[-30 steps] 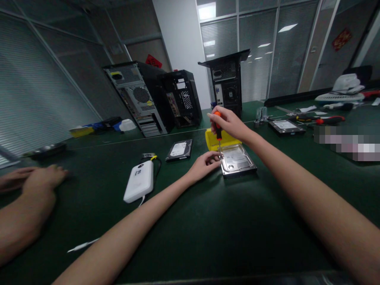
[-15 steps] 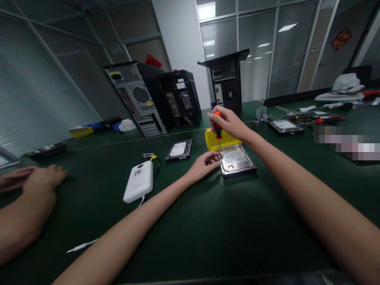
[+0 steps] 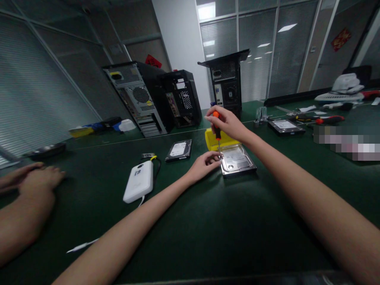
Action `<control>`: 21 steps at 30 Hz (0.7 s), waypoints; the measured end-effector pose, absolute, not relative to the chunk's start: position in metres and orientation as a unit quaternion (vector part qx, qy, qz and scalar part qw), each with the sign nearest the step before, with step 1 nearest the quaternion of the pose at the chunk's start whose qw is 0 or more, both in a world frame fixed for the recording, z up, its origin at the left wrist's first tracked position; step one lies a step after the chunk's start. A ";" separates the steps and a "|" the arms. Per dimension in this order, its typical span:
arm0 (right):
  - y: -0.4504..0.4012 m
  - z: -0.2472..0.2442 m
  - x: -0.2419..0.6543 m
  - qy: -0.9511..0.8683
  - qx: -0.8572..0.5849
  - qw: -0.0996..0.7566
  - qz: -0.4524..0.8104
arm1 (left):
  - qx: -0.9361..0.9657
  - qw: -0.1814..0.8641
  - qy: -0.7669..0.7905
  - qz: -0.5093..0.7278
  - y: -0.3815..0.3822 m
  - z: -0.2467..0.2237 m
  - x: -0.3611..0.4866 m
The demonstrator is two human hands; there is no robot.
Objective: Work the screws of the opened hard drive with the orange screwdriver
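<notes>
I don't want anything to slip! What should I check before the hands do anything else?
1. Right hand gripping the screwdriver: ok.
2. Screwdriver standing nearly upright at the silver hard drive: ok.
3. Screwdriver tip seated properly: cannot tell, too small to see.
4. Left hand well clear of the tip: not ok, it looks very close.
5. Silver hard drive away from the green table's near edge: ok.

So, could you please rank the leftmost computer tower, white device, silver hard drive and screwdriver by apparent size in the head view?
1. Leftmost computer tower
2. White device and silver hard drive: too alike to rank
3. Screwdriver
</notes>
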State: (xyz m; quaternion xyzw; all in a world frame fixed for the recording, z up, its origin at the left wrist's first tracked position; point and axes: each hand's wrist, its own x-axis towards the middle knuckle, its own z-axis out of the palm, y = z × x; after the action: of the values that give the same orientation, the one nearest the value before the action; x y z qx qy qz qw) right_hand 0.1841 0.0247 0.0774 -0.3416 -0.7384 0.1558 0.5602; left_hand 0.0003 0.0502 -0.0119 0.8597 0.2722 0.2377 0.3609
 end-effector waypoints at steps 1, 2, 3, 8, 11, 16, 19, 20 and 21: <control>0.025 0.076 0.184 -0.737 -0.340 0.560 0.167 | 0.860 0.360 0.272 0.239 0.050 -0.012 0.000; 0.026 0.076 0.183 -0.735 -0.339 0.560 0.177 | 0.860 0.359 0.273 0.239 0.051 -0.013 0.000; 0.026 0.075 0.183 -0.732 -0.340 0.562 0.183 | 0.860 0.358 0.273 0.239 0.051 -0.013 0.001; 0.027 0.073 0.184 -0.722 -0.325 0.573 0.211 | 0.861 0.355 0.275 0.238 0.050 -0.012 0.001; 0.027 0.073 0.185 -0.722 -0.328 0.570 0.217 | 0.861 0.356 0.279 0.234 0.050 -0.011 0.000; 0.027 0.073 0.185 -0.729 -0.343 0.565 0.179 | 0.859 0.359 0.276 0.238 0.049 -0.011 0.000; 0.028 0.073 0.185 -0.729 -0.351 0.564 0.165 | 0.858 0.359 0.277 0.241 0.050 -0.012 0.001; 0.028 0.073 0.185 -0.729 -0.354 0.561 0.165 | 0.858 0.359 0.277 0.241 0.050 -0.012 0.001; 0.029 0.073 0.185 -0.729 -0.358 0.559 0.165 | 0.858 0.359 0.277 0.240 0.049 -0.011 0.001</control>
State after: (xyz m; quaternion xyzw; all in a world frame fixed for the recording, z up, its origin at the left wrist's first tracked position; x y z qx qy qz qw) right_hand 0.1854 0.0288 0.0729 -0.3580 -0.7294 0.1646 0.5592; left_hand 0.0006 0.0495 -0.0114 0.8585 0.2772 0.2399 0.3587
